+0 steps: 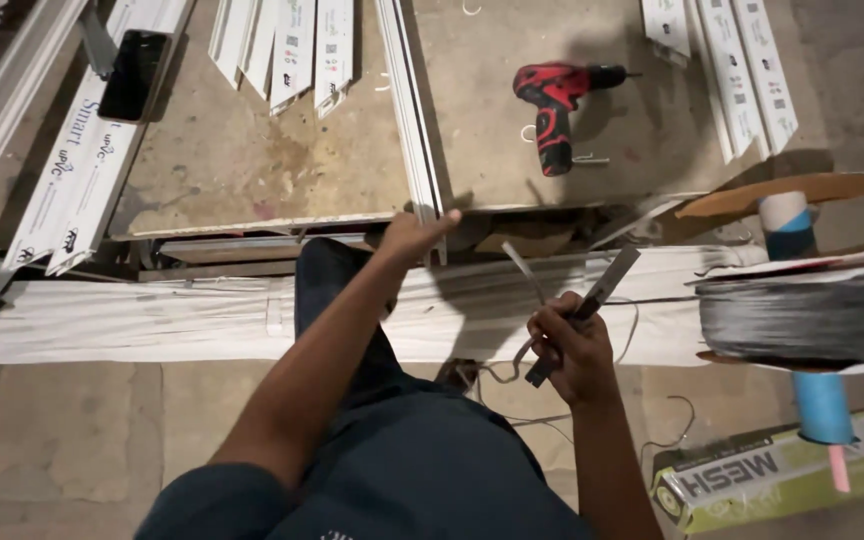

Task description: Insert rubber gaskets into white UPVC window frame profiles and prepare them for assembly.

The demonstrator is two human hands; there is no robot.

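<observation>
My left hand (414, 234) rests on the near end of a long white plastic profile (410, 100) that lies across the plywood worktable (242, 160); the fingers press on it at the table's front edge. My right hand (570, 345) is held below the table edge, shut on a flat grey metal tool (604, 290) and a thin pale strip (524, 270) that curls up from the fist. My dark trouser leg is between the two arms.
A red and black cordless drill (555, 105) lies on the table at right. Several white profile pieces (292, 45) lie at the back, a black phone (134, 75) at left. A large spool of grey strip (807, 315) on a blue core stands right, above a green box (782, 475).
</observation>
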